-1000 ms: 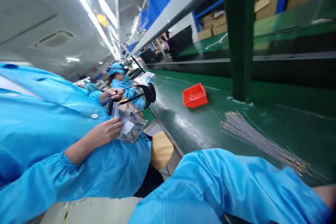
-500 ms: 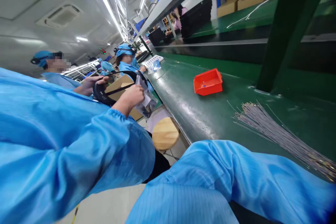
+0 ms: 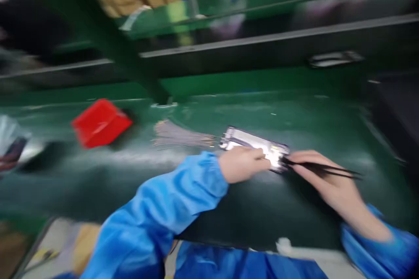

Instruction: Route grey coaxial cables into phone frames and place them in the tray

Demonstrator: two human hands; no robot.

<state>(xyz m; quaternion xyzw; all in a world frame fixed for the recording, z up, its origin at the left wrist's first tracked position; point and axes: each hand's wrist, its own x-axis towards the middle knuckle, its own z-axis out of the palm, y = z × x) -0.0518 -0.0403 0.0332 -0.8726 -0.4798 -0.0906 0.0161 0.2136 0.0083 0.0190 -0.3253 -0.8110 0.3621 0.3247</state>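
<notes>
My left hand [image 3: 241,164] is closed on a flat, silver-and-black device [image 3: 253,140] that looks like an opened phone, its fingers along the near edge. Bright glare covers part of its surface. In my right hand [image 3: 330,183] is a pair of black tweezers [image 3: 345,174], pinched between thumb and fingers. Their tips reach the device's right end; blur hides whether they grip any part there. Just left of the device lies a bundle of thin grey wires [image 3: 183,135] on the green bench [image 3: 268,209].
A red plastic bin [image 3: 101,123] stands on the bench to the left. Behind the wires a green post [image 3: 131,61] rises from the bench. A dark box-like object [image 3: 399,113] is at the right edge. Blurred clear plastic [image 3: 11,133] shows at the far left.
My view has swung right and down, from the people on the left to the bench. Both my hands, the device and the tweezers now show; the red bin appears farther left.
</notes>
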